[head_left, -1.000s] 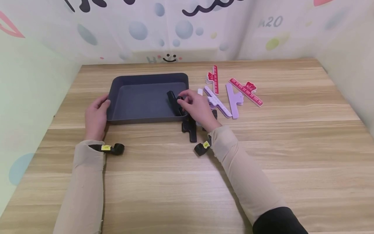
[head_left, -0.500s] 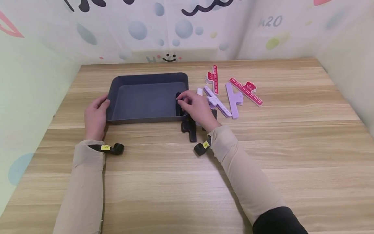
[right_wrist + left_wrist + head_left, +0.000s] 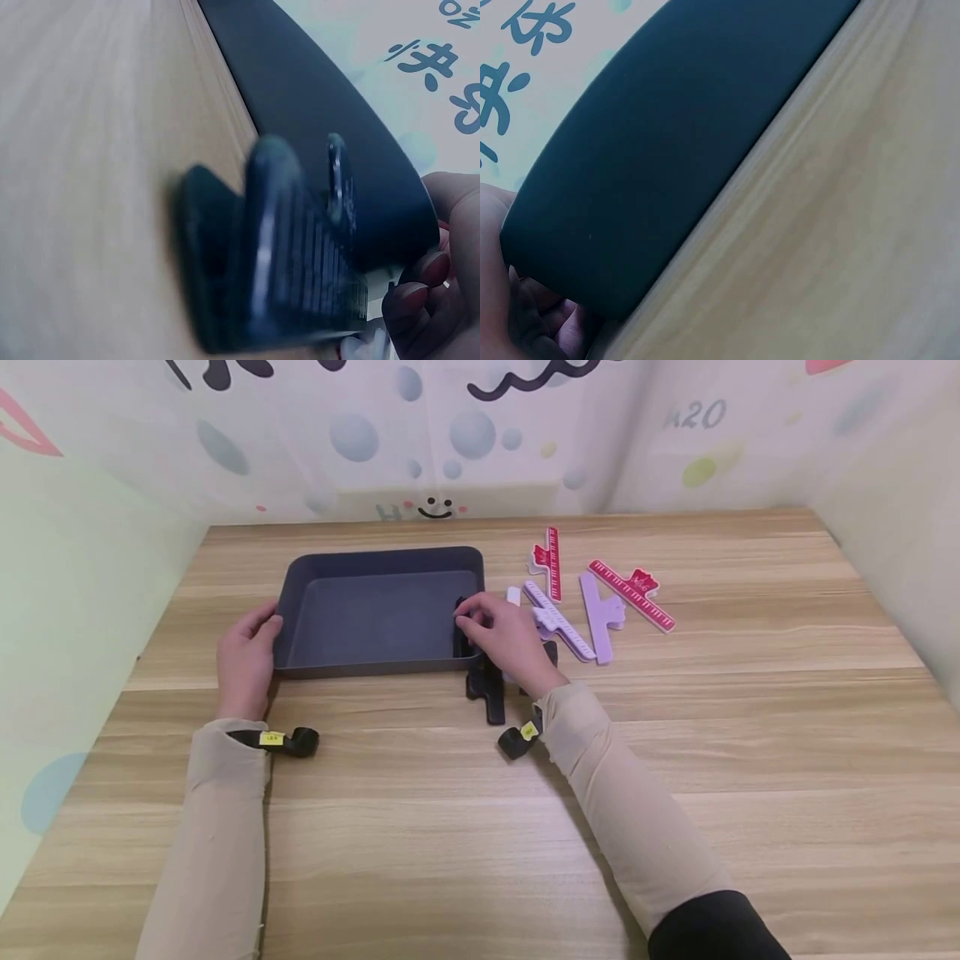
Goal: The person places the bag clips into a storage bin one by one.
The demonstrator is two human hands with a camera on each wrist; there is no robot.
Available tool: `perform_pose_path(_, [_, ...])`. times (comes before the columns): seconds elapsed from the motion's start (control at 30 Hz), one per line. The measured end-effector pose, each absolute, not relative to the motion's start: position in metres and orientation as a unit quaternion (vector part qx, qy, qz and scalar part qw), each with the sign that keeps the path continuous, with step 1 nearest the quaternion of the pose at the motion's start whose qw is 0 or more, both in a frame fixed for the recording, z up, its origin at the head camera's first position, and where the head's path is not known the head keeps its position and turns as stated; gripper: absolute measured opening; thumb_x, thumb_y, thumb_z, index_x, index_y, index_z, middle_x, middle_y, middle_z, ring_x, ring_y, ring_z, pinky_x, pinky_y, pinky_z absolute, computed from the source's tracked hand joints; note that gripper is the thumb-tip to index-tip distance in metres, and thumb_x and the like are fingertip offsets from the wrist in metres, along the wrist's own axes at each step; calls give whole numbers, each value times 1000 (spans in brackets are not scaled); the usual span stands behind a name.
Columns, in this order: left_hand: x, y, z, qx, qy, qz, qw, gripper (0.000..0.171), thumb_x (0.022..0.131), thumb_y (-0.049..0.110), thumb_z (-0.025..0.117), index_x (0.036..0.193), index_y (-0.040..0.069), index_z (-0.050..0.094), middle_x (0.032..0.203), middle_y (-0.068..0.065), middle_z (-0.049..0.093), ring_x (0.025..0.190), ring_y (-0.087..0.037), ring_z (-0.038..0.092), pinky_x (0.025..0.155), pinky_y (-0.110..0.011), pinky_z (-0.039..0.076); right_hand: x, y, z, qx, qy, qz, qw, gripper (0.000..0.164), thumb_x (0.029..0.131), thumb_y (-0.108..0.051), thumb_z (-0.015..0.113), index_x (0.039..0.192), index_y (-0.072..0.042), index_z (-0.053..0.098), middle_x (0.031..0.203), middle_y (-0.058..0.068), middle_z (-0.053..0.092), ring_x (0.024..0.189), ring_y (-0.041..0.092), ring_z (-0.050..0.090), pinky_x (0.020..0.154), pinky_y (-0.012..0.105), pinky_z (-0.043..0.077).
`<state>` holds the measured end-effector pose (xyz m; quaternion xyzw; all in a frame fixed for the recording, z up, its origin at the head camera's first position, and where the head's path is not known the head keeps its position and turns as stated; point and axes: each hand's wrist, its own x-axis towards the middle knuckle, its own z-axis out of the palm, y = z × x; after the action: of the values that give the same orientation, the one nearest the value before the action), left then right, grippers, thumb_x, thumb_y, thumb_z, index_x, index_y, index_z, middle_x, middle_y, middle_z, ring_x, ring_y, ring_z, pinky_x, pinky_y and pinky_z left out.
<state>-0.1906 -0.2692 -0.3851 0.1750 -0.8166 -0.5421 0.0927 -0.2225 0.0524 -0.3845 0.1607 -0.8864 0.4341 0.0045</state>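
My left hand [image 3: 247, 658] holds the left end of the dark grey rectangular tray [image 3: 375, 669], its thumb over the rim. The left wrist view shows the tray's side wall [image 3: 667, 135] with curled fingers at its corner. At the tray's right end my right hand [image 3: 510, 637] reaches over the rim and pinches a black clip [image 3: 459, 642], which stands lengthwise along the inside of the right wall. The fingers hide part of this clip. Below the right hand, another black clip [image 3: 491, 692] lies on the table against the tray's front; it looms large in the right wrist view.
Right of the tray lie two red-and-white clips with a piano-key pattern [image 3: 630, 595], two lilac clips [image 3: 598, 618] and a white one [image 3: 513, 596], partly hidden. A further black clip [image 3: 551, 652] peeks out behind the right wrist. A printed curtain [image 3: 525, 468] hangs behind the table.
The black clip in the tray has turned from a slant to lie straight along the right wall, shifting right under my right fingers. My left hand and the tray have stayed put.
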Motion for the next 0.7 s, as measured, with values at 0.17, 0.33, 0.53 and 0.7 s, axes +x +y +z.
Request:
perform_pose_path(0.17, [-191, -269, -386, 174, -813, -547, 97, 39, 92, 36, 46, 128, 22, 50, 132, 5, 45, 119, -5, 37, 102, -26, 26, -222, 52, -384, 164, -882, 442, 4, 12, 86, -32, 58, 96, -25, 60, 68, -6, 55, 61, 10, 50, 51, 27, 41])
perform_pose_path(0.33, [-191, -269, -385, 175, -814, -544, 99, 39, 92, 36, 45, 128, 21, 50, 132, 4, 45, 118, -6, 37, 101, -26, 27, -222, 52, -383, 161, -882, 442, 1, 12, 86, -31, 59, 96, -25, 60, 68, -5, 55, 60, 11, 49, 51, 27, 41])
perform_pose_path(0.53, [-190, -269, -384, 177, -816, -543, 93, 40, 92, 37, 45, 129, 22, 49, 133, 5, 44, 120, -6, 36, 102, -27, 26, -222, 52, -383, 158, -884, 441, 1, 12, 85, -31, 60, 96, -25, 60, 68, -6, 55, 60, 11, 49, 51, 27, 41])
perform_pose_path(0.7, [-190, -269, -385, 177, -810, -551, 93, 39, 92, 36, 46, 128, 23, 50, 133, 5, 44, 121, -6, 35, 103, -27, 25, -222, 53, -382, 156, -884, 441, 0, 12, 85, -32, 59, 95, -25, 61, 69, -5, 55, 61, 11, 49, 51, 27, 41])
